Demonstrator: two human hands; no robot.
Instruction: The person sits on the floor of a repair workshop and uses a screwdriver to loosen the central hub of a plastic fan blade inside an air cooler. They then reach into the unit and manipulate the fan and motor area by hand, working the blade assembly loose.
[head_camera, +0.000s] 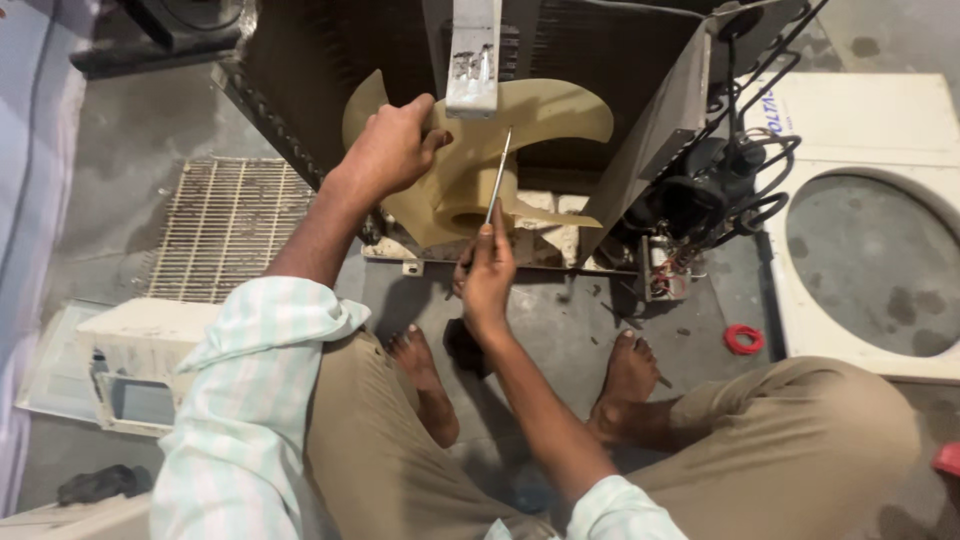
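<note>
Steel glints nearest: the right hand (487, 272) has its fingers clenched round a thin metal rod (499, 175) angled up into the beige fan blade (480, 150). Beyond, the left hand (392, 148) grasps that blade's upper edge, inside the opened outdoor unit (640, 70).

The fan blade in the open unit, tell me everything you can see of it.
The fan blade is a beige, plastic-looking propeller with broad curved vanes around a round hub with an open centre. It sits upright inside the opened outdoor unit, behind a white metal bracket that crosses its top. The left hand grips one vane near its upper left. The right hand holds a thin metal tool against the hub.
</note>
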